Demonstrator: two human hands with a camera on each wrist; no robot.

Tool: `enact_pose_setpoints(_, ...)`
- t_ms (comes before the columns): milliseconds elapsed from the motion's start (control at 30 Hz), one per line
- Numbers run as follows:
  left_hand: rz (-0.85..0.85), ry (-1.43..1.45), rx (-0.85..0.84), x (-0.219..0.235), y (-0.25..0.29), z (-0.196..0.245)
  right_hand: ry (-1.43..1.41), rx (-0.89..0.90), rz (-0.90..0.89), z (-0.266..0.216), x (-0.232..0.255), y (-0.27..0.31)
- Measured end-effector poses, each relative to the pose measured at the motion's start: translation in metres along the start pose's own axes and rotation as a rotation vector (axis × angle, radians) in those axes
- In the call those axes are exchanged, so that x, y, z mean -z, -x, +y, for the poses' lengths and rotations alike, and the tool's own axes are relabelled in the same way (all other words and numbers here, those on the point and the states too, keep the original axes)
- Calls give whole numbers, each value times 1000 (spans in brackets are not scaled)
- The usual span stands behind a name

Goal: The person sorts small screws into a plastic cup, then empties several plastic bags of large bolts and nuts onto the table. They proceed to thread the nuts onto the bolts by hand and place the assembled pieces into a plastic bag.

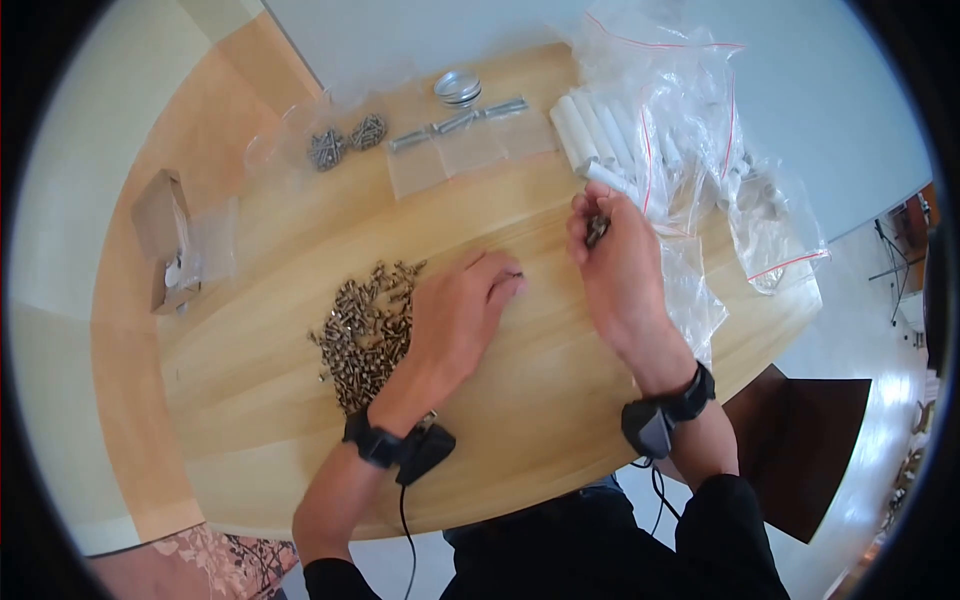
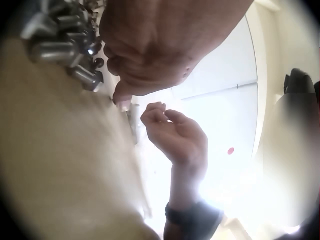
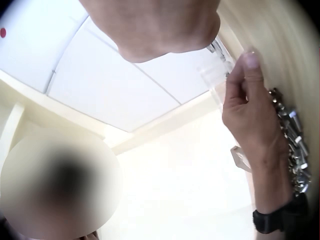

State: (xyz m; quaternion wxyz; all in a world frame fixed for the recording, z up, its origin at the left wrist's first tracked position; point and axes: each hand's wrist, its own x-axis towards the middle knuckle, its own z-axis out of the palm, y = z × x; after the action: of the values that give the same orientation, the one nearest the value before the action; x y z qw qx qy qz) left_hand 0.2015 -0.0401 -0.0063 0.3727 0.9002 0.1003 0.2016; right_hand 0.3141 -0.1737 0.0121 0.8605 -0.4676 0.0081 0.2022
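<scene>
A heap of small metal fittings (image 1: 365, 335) lies on the wooden table, just left of the left hand (image 1: 455, 315). Thumb and forefinger of that hand meet, with a small dark piece showing at their tips; its shape is too small to tell. In the right wrist view the same left hand (image 3: 257, 115) appears beside the heap (image 3: 297, 145). The right hand (image 1: 622, 265), palm turned up, has its fingers curled round a few metal fittings (image 1: 597, 231), near the white tubes (image 1: 605, 135). In the left wrist view the right hand (image 2: 177, 135) hides its contents.
Across the back are two bundles of screws (image 1: 327, 149), long bolts on clear bags (image 1: 458, 122) and stacked metal discs (image 1: 457, 88). Clear plastic bags (image 1: 690, 110) cover the right back. An opened cardboard box (image 1: 158, 225) stands at the left. Cables hang from both wrists.
</scene>
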Motion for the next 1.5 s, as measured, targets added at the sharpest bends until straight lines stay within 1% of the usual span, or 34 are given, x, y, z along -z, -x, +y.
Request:
enact_pose_setpoints(67, -134, -84, -30, -5, -12, 5, 36, -3, -12, -1, 8, -11)
enact_pose_setpoints(100, -139, -84, -29, -6, -15, 6, 72, 0, -28, -3, 9, -13)
enact_pose_setpoints(133, -148, -86, -65, -7, -16, 6, 71, -3, -24, -5, 8, -13)
enact_pose_setpoints(167, -156, -88, -99, -7, -17, 5, 46, -12, -17, -5, 4, -12)
enact_pose_setpoints(200, -160, -89, -96, -3, -20, 9, 21, -22, -12, -7, 0, -10)
enact_pose_setpoints(267, -29, 372, 400, 14, -23, 16, 57, -13, -41, -10, -5, -5)
enact_pose_setpoints(333, -92, 1530, 567, 52, -12, -34, 91, -9, -62, -12, -3, -1)
enact_pose_setpoints(367, -91, 1528, 571, 55, -9, -32, 146, -38, -147, -13, 0, 0)
enact_pose_setpoints(400, 109, 1528, 584, 61, -4, -27, 200, -65, -235, -13, 0, 1)
enact_pose_setpoints(433, 310, 1518, 590, 65, 0, -24, 198, -67, -238, -11, -1, 2)
enact_pose_setpoints(467, 313, 1516, 589, 67, 3, -22, 207, -96, -263, -9, -3, 3)
enact_pose_setpoints(533, 363, 1490, 657, 64, 7, -17, 218, -123, -287, -3, -5, 6)
enact_pose_setpoints(567, 361, 1492, 656, 62, 6, -18, 263, -150, -344, 0, -6, 8)
enact_pose_setpoints(600, 303, 1492, 654, 60, 5, -20, 308, -177, -400, 3, -6, 9)
enact_pose_setpoints(633, 247, 1492, 649, 59, 4, -21, 310, -173, -401, 7, -5, 10)
enact_pose_setpoints(667, 249, 1495, 643, 60, 2, -21, 326, -209, -421, 10, -3, 10)
enact_pose_setpoints(700, 217, 1513, 629, 62, 0, -19, 341, -245, -444, 12, -3, 10)
enact_pose_setpoints(800, 170, 1542, 613, 63, -1, -17, 313, -273, -491, 17, -7, 14)
enact_pose_setpoints(833, 141, 1557, 620, 63, 0, -18, 319, -273, -507, 18, -8, 16)
enact_pose_setpoints(867, 155, 1560, 611, 62, 1, -19, 318, -264, -535, 16, -9, 18)
enact_pose_setpoints(933, 104, 1453, 600, 58, 2, -17, 326, -250, -567, 14, -11, 22)
enact_pose_setpoints(967, 126, 1433, 633, 57, 2, -11, 324, -221, -566, 13, -13, 23)
enact_pose_setpoints(1000, 129, 1438, 627, 56, 3, -13, 321, -192, -563, 12, -13, 24)
enact_pose_setpoints(1033, 51, 1398, 594, 52, 5, -17, 327, -187, -565, 12, -13, 24)
enact_pose_setpoints(1067, -28, 1357, 560, 50, 6, -19, 295, -179, -608, 12, -12, 22)
enact_pose_setpoints(1100, 43, 1328, 650, 48, 4, -4, 265, -171, -651, 12, -11, 21)
enact_pose_setpoints(1133, 42, 1336, 644, 48, 6, -4, 273, -167, -652, 13, -9, 21)
enact_pose_setpoints(1200, -14, 1272, 662, 49, 10, -7, 398, -113, -644, 16, -7, 22)
enact_pose_setpoints(1233, -15, 1279, 661, 49, 11, -10, 404, -113, -641, 16, -7, 22)
enact_pose_setpoints(1300, -74, 1325, 663, 48, 13, -17, 307, -202, -604, 16, -8, 21)
enact_pose_setpoints(1333, -74, 1327, 663, 45, 13, -15, 309, -203, -603, 15, -11, 23)
enact_pose_setpoints(1400, 7, 1163, 640, 39, 12, -6, 351, -150, -487, 11, -19, 27)
enact_pose_setpoints(1433, 7, 1164, 640, 38, 10, -1, 351, -150, -486, 11, -18, 27)
enact_pose_setpoints(1500, 111, 1202, 677, 38, 7, 9, 418, -55, -481, 12, -16, 27)
